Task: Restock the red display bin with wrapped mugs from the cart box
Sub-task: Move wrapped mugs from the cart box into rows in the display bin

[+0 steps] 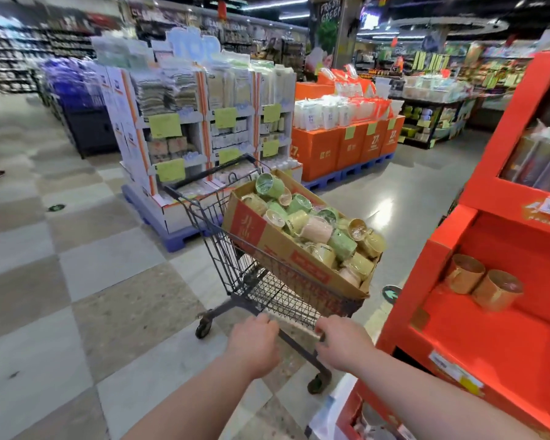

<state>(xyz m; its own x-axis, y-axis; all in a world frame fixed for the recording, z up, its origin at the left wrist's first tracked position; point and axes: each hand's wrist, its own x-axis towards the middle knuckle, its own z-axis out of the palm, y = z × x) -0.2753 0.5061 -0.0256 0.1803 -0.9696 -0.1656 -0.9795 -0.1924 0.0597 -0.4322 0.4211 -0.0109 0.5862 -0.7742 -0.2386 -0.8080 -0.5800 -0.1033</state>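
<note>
Gripping the cart handle (297,327) is all we are doing with the left hand (254,344) and the right hand (343,342) — the fingers of each are curled over the bar, one at either end, and neither holds a mug. The cart (232,265) stands just left of the red display bin (489,350), whose open shelf carries two mugs (481,281) side by side. The stock we want sits ahead of us: a cardboard box (267,246) resting tilted across the top of the cart basket, heaped with wrapped mugs (315,231) in green, yellow and pale pink, lying every which way.

We judge them to be ceramic: stiff, fairly heavy for their size, and liable to chip if knocked together or dropped. The clear film round each looks glossy, so it is likely slippery and may slide over the glaze under a loose pinch. Better, we think, to wrap the fingers round a mug's body, or hook its handle through the film, than to tug at loose wrapping. The topmost mugs at the near, lower end of the box look easiest to lift — the tilt suggests the pile could shift, so we would set each down gently in the bin.
</note>
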